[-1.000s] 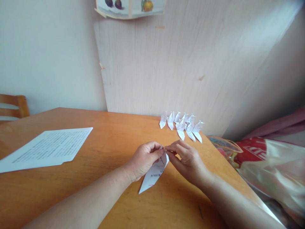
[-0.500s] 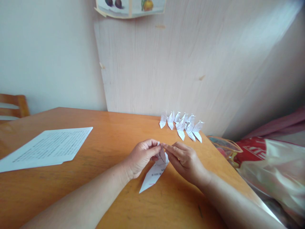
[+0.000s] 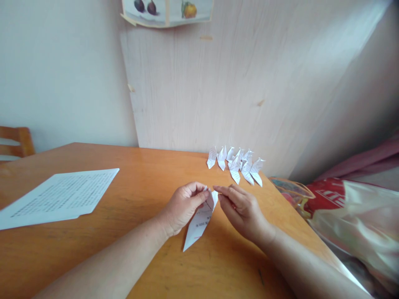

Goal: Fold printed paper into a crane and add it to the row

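A pale wall (image 3: 62, 70), its middle and right covered by a light wood-grain panel (image 3: 202, 91), rises behind an orange-brown wooden table (image 3: 149, 170). Beyond the table's right edge sits a glossy bag (image 3: 358, 220), cream with a red part bearing white lettering, and a dusky pink cloth (image 3: 361, 166) lies behind it. At far left, part of a wooden chair back (image 3: 25, 141) shows. High on the panel hangs a picture (image 3: 174, 16) of fruit, cut off by the top of the view. On the table's left side lie printed sheets (image 3: 68, 193), slightly out of line with one another.

Two bare hands meet near the middle. The left hand (image 3: 183, 207) pinches a folded white paper (image 3: 199, 226) by its upper end, between thumb and fingers; the paper slants over the table, its pointed lower end toward the person. The right hand (image 3: 246, 211) is loosely curled, index fingertip just beside the paper's top; whether it touches or grips the paper, I cannot tell.

Beyond the hands, small folded paper figures (image 3: 235, 172) stand clustered near the panel. Tiny tan scraps (image 3: 205, 37) cling to the panel.
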The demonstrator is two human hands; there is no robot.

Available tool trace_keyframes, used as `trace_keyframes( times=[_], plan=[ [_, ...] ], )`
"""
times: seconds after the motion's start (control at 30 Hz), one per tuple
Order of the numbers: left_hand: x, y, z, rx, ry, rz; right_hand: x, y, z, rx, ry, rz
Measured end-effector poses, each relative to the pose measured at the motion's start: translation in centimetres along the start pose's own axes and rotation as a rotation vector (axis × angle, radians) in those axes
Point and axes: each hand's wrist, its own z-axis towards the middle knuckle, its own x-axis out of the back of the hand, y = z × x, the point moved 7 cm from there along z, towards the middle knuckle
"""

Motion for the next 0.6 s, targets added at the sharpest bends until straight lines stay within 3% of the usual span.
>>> trace_keyframes(
  times=[0.6],
  plan=[
    [0.03,0.02,0.0,-0.059,0.004,0.174,-0.45,0.75,0.1,-0.186,0.052,0.152]
  ],
)
